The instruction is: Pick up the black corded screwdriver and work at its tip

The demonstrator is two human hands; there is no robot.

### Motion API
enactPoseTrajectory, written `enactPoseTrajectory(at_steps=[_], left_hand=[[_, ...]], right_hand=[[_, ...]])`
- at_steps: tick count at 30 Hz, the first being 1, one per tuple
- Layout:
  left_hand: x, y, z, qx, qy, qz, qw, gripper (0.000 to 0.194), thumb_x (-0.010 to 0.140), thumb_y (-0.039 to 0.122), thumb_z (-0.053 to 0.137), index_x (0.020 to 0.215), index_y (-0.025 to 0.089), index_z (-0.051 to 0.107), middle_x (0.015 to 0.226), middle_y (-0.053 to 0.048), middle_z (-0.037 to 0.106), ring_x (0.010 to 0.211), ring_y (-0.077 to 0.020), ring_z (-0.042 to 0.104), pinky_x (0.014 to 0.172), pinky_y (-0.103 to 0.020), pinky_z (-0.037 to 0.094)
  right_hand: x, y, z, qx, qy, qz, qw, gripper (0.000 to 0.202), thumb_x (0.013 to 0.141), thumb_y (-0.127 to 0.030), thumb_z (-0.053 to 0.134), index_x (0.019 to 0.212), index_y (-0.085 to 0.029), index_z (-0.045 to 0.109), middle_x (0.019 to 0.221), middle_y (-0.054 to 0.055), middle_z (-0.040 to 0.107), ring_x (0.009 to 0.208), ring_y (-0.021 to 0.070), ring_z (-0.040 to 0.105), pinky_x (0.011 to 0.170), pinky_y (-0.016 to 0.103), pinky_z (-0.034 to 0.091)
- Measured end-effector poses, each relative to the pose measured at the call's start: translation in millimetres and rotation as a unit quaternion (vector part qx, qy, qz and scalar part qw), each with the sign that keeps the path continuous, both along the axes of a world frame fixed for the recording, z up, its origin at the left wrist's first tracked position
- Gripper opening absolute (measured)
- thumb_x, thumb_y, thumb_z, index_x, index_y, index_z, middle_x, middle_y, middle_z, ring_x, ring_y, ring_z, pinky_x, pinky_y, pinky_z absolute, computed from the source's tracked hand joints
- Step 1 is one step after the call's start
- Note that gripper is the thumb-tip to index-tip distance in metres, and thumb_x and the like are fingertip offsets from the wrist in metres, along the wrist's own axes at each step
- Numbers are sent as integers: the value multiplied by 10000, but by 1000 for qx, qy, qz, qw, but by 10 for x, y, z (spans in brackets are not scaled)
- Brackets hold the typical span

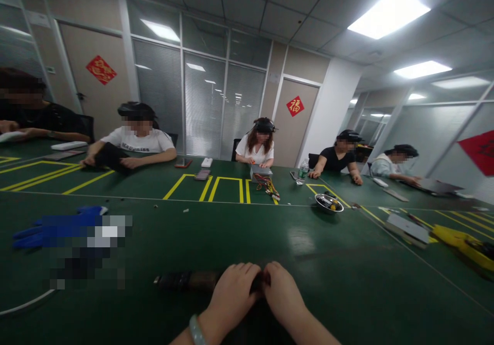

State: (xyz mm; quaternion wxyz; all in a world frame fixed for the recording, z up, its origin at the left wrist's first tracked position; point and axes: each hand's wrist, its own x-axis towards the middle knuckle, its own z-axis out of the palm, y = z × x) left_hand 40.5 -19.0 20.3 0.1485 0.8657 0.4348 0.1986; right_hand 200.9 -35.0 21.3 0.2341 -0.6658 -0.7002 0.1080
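Note:
My left hand (236,294) and my right hand (283,292) meet at the bottom centre, low over the green table (154,247). Both have their fingers curled round the right end of a long dark object (193,280) that lies across the table. Its left end shows a small bright metal tip, and its middle looks brownish. The part between my hands is hidden by my fingers, so what exactly the fingertips touch is unclear. A pale bangle circles my left wrist.
Blue gloves (57,229) and a white cable (29,306) lie left. A metal bowl (329,203) with small items, a bottle (302,173), a grey box (407,230) and a yellow item (459,242) are farther right. Several people sit across the table.

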Motion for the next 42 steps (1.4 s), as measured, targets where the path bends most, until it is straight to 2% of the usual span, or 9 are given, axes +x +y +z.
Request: enactPoseTrajectory(at_steps=[12, 17, 22, 27, 32, 35, 37, 39, 42], left_hand=[[-8, 11, -28, -2, -20, -7, 1000, 312, 822, 218, 601, 1128, 267, 563, 1099, -18, 628, 996, -236, 552, 876, -392, 378], [-8, -2, -13, -3, -17, -5, 1000, 319, 827, 210, 582, 1141, 256, 560, 1123, -25, 625, 1016, -232, 552, 898, -388, 375], [-22, 12, -18, 5, -28, -16, 999, 441, 803, 178, 570, 1235, 255, 521, 1209, -24, 605, 1088, -233, 534, 951, -392, 364], [-34, 27, -26, 16, -27, -24, 999, 461, 811, 176, 571, 1263, 251, 514, 1230, -24, 604, 1106, -227, 537, 988, -391, 357], [-40, -1, 35, 25, -47, -36, 998, 375, 850, 286, 639, 1216, 263, 556, 1203, -8, 626, 1097, -210, 554, 998, -373, 369], [-55, -45, 88, 31, -72, -46, 996, 416, 848, 408, 671, 1231, 291, 558, 1197, 11, 633, 1095, -201, 562, 991, -364, 389], [-71, -62, 106, 34, -83, -38, 995, 387, 891, 457, 606, 1238, 291, 565, 1194, 5, 637, 1095, -198, 568, 993, -368, 399], [-89, -56, 105, 35, -89, -23, 995, 344, 958, 460, 487, 1243, 287, 572, 1198, -5, 639, 1107, -197, 571, 1012, -388, 398], [-112, -16, 70, 37, -94, -4, 995, 383, 1000, 467, 366, 1285, 290, 552, 1249, -12, 623, 1172, -208, 550, 1073, -440, 360]], right_hand=[[-3, 5, -43, -10, 30, -11, 999, 169, 736, -75, 490, 685, -223, 553, 790, 18, 596, 698, 156, 572, 637, 259, 380], [-36, -33, -48, 17, 43, 21, 999, 268, 755, -28, 420, 819, -217, 600, 1029, 55, 601, 819, 147, 616, 740, 245, 424], [-2, 12, -116, -20, 39, 53, 998, 258, 788, -44, 415, 885, -211, 586, 886, 33, 650, 851, 164, 613, 765, 248, 418], [15, 29, -163, -13, 57, 76, 995, 275, 781, -50, 423, 965, -198, 566, 983, 48, 640, 901, 160, 604, 803, 244, 418], [60, -18, -168, 3, 66, 92, 994, 290, 780, -42, 394, 956, -211, 551, 976, 42, 623, 909, 160, 593, 806, 249, 413], [223, -66, -117, -2, 49, 69, 996, 202, 804, -76, 391, 860, -219, 523, 916, 34, 613, 836, 163, 584, 747, 256, 408], [428, -113, -73, -12, 44, 53, 998, 151, 804, -106, 410, 823, -222, 504, 901, 29, 612, 828, 163, 579, 740, 256, 405], [724, -178, -47, -22, 38, 36, 998, 108, 808, -149, 424, 810, -226, 499, 899, 29, 615, 833, 165, 579, 744, 257, 408], [1342, -323, -74, -34, 11, -12, 999, 74, 814, -241, 425, 769, -235, 483, 857, 32, 621, 786, 172, 579, 707, 262, 418]])
